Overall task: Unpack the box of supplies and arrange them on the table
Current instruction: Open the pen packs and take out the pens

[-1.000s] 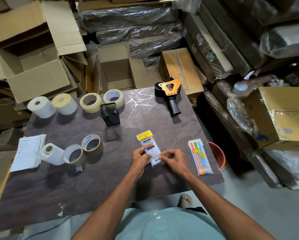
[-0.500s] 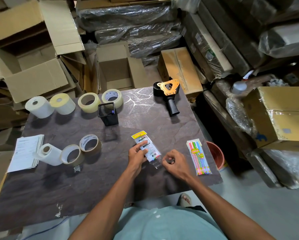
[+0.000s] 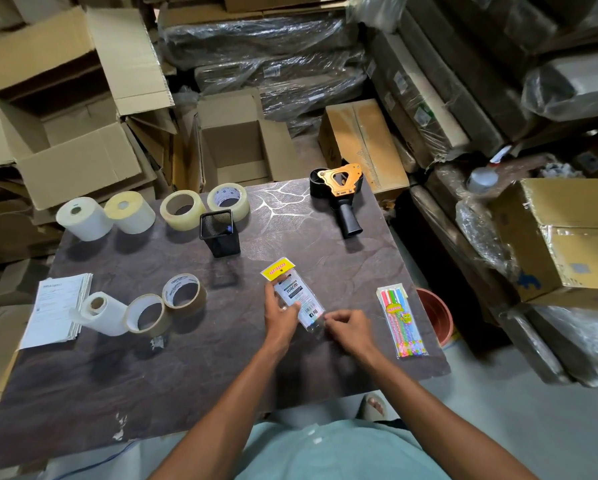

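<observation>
A: The packet — what does it look like?

B: A slim clear plastic sleeve with a yellow header card printed "TOTEM" in red and a dark label down its middle. It lies slantwise on the near-middle part of the table, header pointing away from the person.

A: And the hands?

B: The left hand grips the packet's left edge, thumb over the front. The right hand pinches the clear bottom end between thumb and curled fingers.

A: Anything different from a second ago?

B: Then the packet lay nearly upright under both hands, with the right hand resting on its lower edge. Now it is tilted, header swung to the left, and the right hand has slid to the tail. Everything else on the table has stayed put.

A: Materials around it?

B: The tabletop is dark, matte and veined like stone. To the right lies a flat glossy pack of coloured pens. Behind stands a black wire-mesh pen cup, square in section. A tape dispenser with an orange metal plate and black handle lies at the far edge. Rolls of clear tape, brown tape and white paper labels sit on the left, beside a stack of printed sheets.
</observation>
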